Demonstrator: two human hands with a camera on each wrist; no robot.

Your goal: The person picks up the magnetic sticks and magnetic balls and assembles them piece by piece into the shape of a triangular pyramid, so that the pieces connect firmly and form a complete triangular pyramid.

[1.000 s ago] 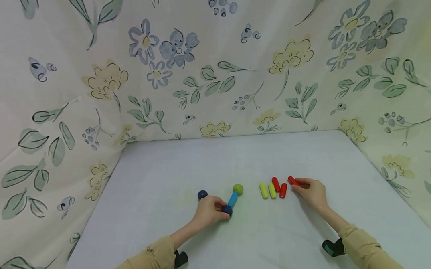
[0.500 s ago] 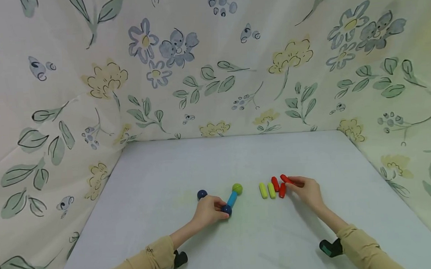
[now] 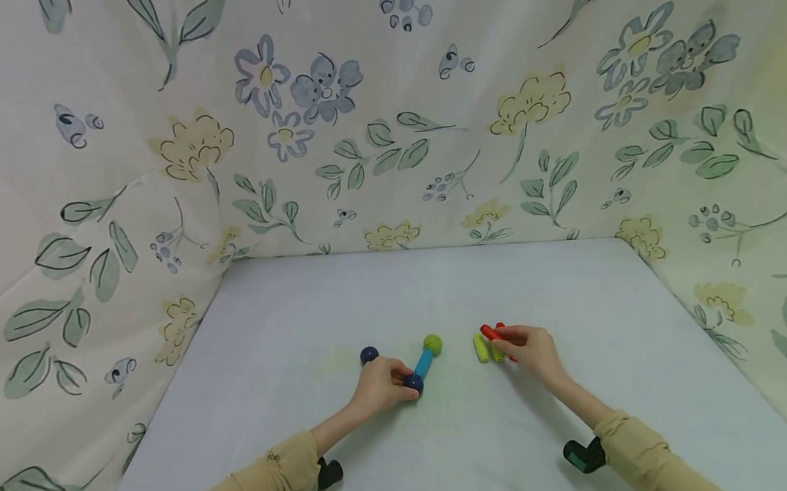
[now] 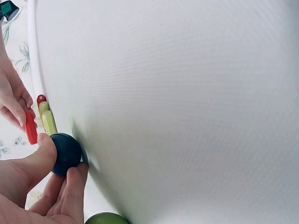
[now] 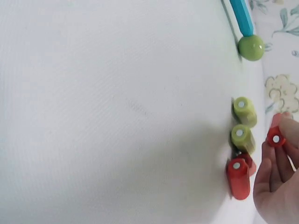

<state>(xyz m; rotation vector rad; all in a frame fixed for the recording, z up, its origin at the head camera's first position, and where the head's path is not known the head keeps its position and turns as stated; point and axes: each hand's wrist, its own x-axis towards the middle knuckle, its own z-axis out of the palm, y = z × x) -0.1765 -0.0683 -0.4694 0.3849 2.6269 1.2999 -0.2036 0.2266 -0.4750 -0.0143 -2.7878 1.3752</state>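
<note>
My left hand (image 3: pixel 381 385) grips a dark blue ball (image 4: pixel 66 154) between thumb and fingers. A light blue magnetic rod (image 3: pixel 423 363) runs from that ball to a green ball (image 3: pixel 433 343), the three joined in a slanting line. Just behind my left hand lies a second dark blue ball (image 3: pixel 369 355). My right hand (image 3: pixel 533 351) pinches a red magnetic rod (image 5: pixel 276 138), raised over the loose rods. Beneath it lie two yellow-green rods (image 3: pixel 480 348), side by side, and two more red rods, the nearer red rod (image 5: pixel 239 179) partly covering the other in the right wrist view.
All the pieces lie on a white table (image 3: pixel 291 308). Flowered cloth (image 3: pixel 388 128) hangs behind it and along both sides. A dark wrist-camera mount (image 3: pixel 584 455) sticks out under the right sleeve, and another mount (image 3: pixel 329 474) under the left.
My right hand has carried the red rod leftward, from right of the loose rods to above the yellow-green ones. The left hand has stayed on its ball.
</note>
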